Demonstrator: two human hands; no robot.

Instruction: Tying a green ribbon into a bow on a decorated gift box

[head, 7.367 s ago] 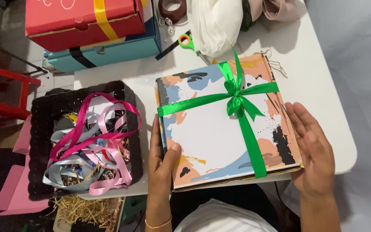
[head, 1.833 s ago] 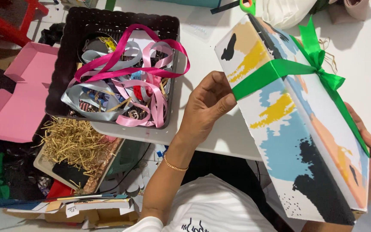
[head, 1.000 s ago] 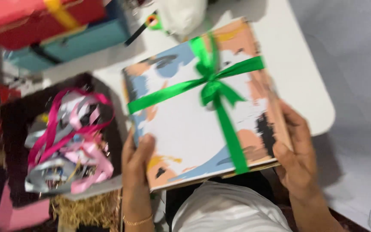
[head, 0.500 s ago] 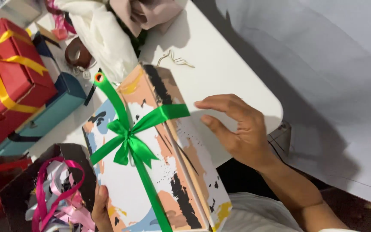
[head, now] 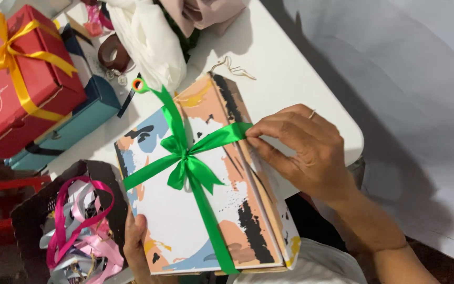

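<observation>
Two hands on one box. Your left hand (head: 135, 239) sits at the near left edge of the patterned gift box (head: 185, 221), fingers curled under that edge, so you can't tell how tightly they close. Your right hand (head: 303, 150) is on the right side of the box, fingers (head: 261, 131) pressed together and pinching the green ribbon (head: 222, 138) where it wraps over the right edge. The box lies tilted on the white surface (head: 290, 68), near end overhanging toward your lap, with the green bow (head: 187, 163) near the middle of the lid.

To do this well, judging from the grip: keep the band flat where it turns the corner, pull evenly so the bow stays centred, and hold the left hand firm so the box doesn't slide.

Counts: one patterned box, one green ribbon with one bow. One dark tray (head: 32, 226) left of the box holds a tangle of pink and silver ribbons (head: 80, 231), too knotted to count. Farther back, one red box (head: 22, 89) tied with yellow ribbon (head: 14, 58) sits on one teal box (head: 69, 129). One pair of scissors with an orange-green handle (head: 138, 84) lies just past the box. One white bag (head: 151, 42) and some pinkish cloth (head: 206, 13) lie at the far end, with one small metal wire piece (head: 232, 67) beside them.
</observation>
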